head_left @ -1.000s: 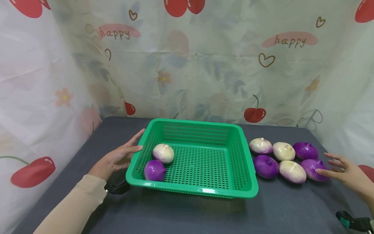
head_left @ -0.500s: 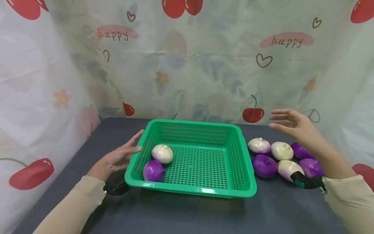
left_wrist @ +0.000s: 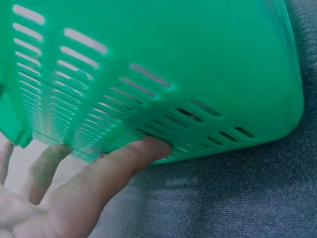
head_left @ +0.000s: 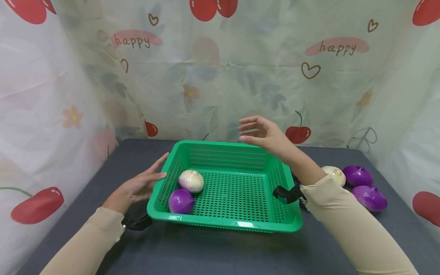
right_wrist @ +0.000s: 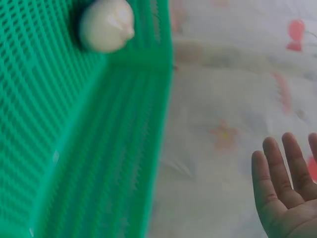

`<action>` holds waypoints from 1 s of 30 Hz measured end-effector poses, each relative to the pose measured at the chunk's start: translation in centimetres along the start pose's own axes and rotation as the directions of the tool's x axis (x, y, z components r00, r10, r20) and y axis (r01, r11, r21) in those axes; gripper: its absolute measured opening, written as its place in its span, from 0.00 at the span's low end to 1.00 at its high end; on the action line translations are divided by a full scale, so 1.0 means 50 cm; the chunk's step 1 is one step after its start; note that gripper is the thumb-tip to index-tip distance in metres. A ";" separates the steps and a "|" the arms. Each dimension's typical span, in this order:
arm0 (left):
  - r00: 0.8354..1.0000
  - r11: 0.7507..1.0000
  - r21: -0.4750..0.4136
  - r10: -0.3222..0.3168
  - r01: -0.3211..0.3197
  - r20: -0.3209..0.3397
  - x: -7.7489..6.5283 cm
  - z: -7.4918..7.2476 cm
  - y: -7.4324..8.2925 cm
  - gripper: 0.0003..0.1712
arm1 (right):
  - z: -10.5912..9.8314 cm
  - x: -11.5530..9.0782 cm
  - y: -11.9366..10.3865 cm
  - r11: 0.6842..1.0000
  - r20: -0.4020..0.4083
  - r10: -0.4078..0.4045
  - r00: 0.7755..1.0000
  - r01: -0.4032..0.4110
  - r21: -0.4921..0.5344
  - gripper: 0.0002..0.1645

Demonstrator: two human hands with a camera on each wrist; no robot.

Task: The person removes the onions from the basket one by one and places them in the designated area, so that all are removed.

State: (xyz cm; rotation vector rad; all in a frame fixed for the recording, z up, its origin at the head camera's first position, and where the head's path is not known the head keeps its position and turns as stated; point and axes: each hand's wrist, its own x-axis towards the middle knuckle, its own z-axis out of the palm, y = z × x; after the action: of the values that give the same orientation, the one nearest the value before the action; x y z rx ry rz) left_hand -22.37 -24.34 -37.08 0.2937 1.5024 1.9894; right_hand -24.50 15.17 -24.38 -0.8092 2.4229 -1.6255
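Observation:
A green perforated basket (head_left: 225, 225) stands on the dark table. My left hand (head_left: 139, 187) rests against its left side, thumb and fingertips touching the outer wall (left_wrist: 213, 59) in the left wrist view. Inside, at the left end, a white turnip (head_left: 191, 181) sits behind a purple turnip (head_left: 181, 201). My right hand (head_left: 262, 133) is raised over the basket's far rim, fingers spread and slightly bent, holding nothing. In the right wrist view, the same hand (right_wrist: 292, 193) shows its palm, and the white turnip (right_wrist: 106, 26) appears in the basket.
Right of the basket lie more glossy turnips: a white one (head_left: 333, 175) and two purple ones (head_left: 358, 175); my right arm hides others there. A patterned curtain (head_left: 227, 91) hangs behind the dark tabletop (head_left: 220, 252).
My right hand has gone from beside the far-right purple turnip, up and leftward past the group, to above the basket. The left hand and the basket stay put.

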 end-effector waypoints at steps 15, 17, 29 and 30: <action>1.000 1.000 -0.003 0.006 -0.006 0.005 -0.001 0.003 0.002 0.44 | 0.196 0.104 0.075 0.989 0.178 0.126 0.976 -0.138 0.059 0.30; 1.000 1.000 -0.005 0.006 -0.006 0.008 0.001 0.002 0.002 0.44 | 0.209 0.110 0.087 0.988 0.218 0.142 0.966 -0.153 0.034 0.33; 1.000 1.000 0.001 0.002 -0.002 -0.002 0.001 0.002 0.001 0.44 | 0.260 0.115 0.140 0.968 0.414 0.250 0.875 -0.213 -0.135 0.48; 1.000 1.000 0.002 0.001 -0.001 -0.004 0.001 0.002 0.001 0.44 | 0.263 0.114 0.143 0.967 0.419 0.254 0.872 -0.215 -0.138 0.49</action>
State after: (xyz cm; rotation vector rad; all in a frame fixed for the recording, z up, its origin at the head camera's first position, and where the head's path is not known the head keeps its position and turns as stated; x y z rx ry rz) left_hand -22.39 -24.25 -37.03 0.2921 1.5071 1.9902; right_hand -27.01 3.54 -35.13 -0.7553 2.1795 -1.1148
